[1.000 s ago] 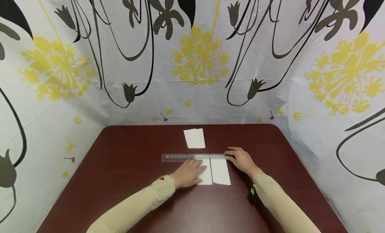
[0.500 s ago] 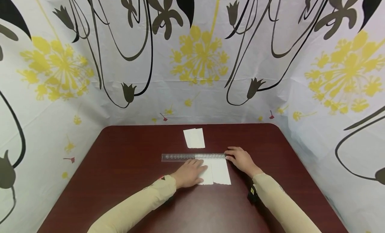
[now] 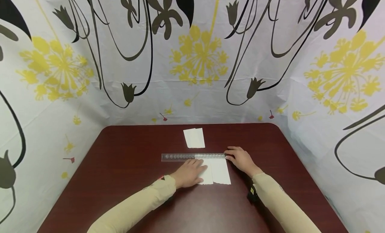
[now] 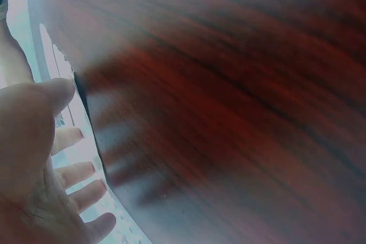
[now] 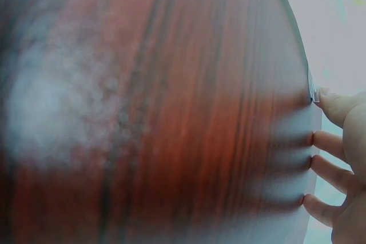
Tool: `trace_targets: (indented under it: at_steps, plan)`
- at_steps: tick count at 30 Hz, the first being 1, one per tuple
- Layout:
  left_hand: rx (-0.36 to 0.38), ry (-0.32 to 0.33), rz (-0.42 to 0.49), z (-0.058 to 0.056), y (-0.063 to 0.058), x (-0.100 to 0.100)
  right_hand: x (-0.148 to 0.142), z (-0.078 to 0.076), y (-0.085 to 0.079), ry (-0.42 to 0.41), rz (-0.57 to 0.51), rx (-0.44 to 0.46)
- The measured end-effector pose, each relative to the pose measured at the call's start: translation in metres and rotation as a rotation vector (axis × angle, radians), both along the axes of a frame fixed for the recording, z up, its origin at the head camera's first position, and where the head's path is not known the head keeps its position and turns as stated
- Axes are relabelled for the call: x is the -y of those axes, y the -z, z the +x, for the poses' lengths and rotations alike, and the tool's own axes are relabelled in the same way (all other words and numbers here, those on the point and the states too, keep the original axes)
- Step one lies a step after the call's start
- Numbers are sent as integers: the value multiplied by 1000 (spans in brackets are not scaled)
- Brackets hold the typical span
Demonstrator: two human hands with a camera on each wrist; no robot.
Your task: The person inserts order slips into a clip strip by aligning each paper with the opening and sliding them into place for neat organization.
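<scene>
In the head view a clear ruler (image 3: pixel 178 157) lies left to right on the table, over the far ends of two white paper pieces. My left hand (image 3: pixel 188 173) rests flat with spread fingers on the left paper piece (image 3: pixel 207 176), covering much of it. The right paper piece (image 3: pixel 221 172) lies flat beside it, their long sides meeting in a thin seam. With thumb and a finger, my right hand (image 3: pixel 242 160) holds the ruler's right end. In the right wrist view the thumb (image 5: pixel 329 100) is at the ruler's corner, other fingertips on the table.
Two more white paper pieces (image 3: pixel 195 138) lie overlapping beyond the ruler, near the table's back edge. The dark red-brown table (image 3: pixel 126 179) has rounded back corners. A patterned white curtain (image 3: pixel 198 109) surrounds it at the back and sides.
The left paper piece has slid slightly right under my left hand, so the dark gap between the two pieces has narrowed to a thin seam. Ruler and right hand have stayed put.
</scene>
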State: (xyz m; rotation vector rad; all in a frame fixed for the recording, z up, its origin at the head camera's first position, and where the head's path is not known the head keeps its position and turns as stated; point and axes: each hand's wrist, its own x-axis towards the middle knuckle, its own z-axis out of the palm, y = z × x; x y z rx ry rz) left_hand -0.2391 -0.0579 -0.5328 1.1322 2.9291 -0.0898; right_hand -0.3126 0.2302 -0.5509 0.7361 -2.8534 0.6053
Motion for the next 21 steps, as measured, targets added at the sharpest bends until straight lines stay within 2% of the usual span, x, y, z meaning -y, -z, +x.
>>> trace_targets:
  at_steps: [15,21]
  plan:
    - [-3,-20,-33,1,6,1,2,1,4,0,7,13]
    - [14,-9,-24,1,2,2,1,-1,5,2,4,-5]
